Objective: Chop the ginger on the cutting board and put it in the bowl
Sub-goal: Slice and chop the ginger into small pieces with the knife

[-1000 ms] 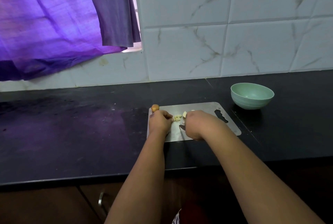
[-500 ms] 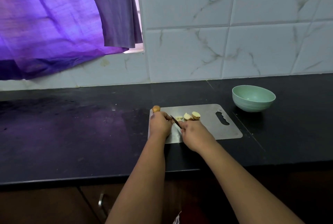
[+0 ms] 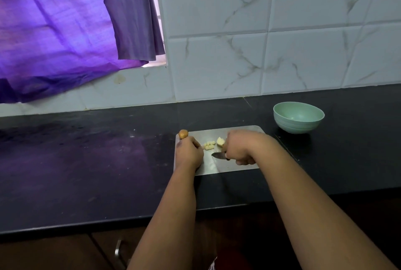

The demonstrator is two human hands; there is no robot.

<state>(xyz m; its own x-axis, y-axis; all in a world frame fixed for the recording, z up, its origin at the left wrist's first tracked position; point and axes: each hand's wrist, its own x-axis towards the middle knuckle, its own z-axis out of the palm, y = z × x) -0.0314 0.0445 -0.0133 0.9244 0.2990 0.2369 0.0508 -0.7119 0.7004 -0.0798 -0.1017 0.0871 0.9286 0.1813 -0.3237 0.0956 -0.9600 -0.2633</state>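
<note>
— What is seen on the cutting board (image 3: 234,166) at this moment?

— A knife (image 3: 219,156) is gripped in the right hand (image 3: 239,147), fingers curled round its handle, with the blade laid low and its tip pointed left across the board. Half a second ago the blade was raised at an angle beside the left hand; now it is drawn nearer and to the right, away from the pieces.

— And the ginger?

— A small heap of chopped ginger (image 3: 209,145) is found between the two hands, and a larger pale ginger chunk (image 3: 220,141) is touched by the fingers of the right hand. One orange-brown knob (image 3: 183,134) is left at the far left corner of the board, uncut.

— How is the left hand (image 3: 188,154) held?

— It is curled, knuckles up, just left of the heap. Whether anything is pinched under its fingers cannot be told — they are hidden from this view.

— What is meant by that for the task?

— A cut appears to be finished and the larger chunk to be lined up next. The chopping is judged only partly done. The green bowl (image 3: 298,119) is set on the dark surface (image 3: 86,172) to the far right of the board, and no ginger is seen in it.
</note>
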